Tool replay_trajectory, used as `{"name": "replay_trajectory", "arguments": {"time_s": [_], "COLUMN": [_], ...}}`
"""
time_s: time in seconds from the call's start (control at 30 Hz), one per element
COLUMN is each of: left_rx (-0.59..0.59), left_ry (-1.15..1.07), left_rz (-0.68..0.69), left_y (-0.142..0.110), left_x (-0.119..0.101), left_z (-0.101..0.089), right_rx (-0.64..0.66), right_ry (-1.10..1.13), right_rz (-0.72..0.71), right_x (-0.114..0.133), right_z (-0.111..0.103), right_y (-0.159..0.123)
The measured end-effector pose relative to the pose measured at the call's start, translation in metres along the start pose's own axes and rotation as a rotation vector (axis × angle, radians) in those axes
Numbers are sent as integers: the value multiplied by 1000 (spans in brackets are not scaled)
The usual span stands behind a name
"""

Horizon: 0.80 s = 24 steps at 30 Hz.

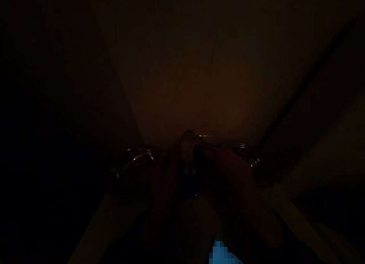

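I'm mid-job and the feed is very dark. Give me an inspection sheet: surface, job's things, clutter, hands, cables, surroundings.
Surface: pale tabletop, dimly visible near the wearer; details lost in darkness.
Job's things: a pale object between the hands; its identity is unclear.
Clutter: a shiny round piece on the left and a similar one on the right, use unclear.
Hands: left hand and right hand flank the pale object; grip and contact cannot be told.
Cables: nothing seen.
Surroundings: brownish expanse beyond the hands; pixelated blue patch at the bottom edge.
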<state>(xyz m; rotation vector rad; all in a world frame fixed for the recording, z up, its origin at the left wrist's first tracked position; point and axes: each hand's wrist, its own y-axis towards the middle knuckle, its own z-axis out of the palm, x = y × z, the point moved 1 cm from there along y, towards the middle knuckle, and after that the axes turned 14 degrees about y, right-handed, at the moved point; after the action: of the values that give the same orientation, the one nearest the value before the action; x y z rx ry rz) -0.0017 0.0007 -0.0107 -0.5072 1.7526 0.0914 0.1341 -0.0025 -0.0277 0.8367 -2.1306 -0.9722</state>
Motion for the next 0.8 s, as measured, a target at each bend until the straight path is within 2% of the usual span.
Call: {"name": "replay_trajectory", "arguments": {"time_s": [0.1, 0.23, 0.4, 0.5, 0.8], "left_rx": [-12, 67, 102, 82, 52], "left_ry": [-18, -75, -94, -72, -70], "left_rz": [-1, -7, -54, -46, -15], "left_y": [3, 4, -4, -2, 9], "left_x": [1, -3, -8, -7, -6], "left_z": [-1, -4, -4, -3, -6], "right_rx": [40, 80, -14, -14, 83], "right_ry": [-10, 5, 4, 5, 43], "right_rz": [-57, -88, -9, 16, -105], "right_x": [6, 11, 1, -1, 13], "right_z": [1, 2, 1, 0, 4], "right_y": [-3, -6, -1, 1, -7]}}
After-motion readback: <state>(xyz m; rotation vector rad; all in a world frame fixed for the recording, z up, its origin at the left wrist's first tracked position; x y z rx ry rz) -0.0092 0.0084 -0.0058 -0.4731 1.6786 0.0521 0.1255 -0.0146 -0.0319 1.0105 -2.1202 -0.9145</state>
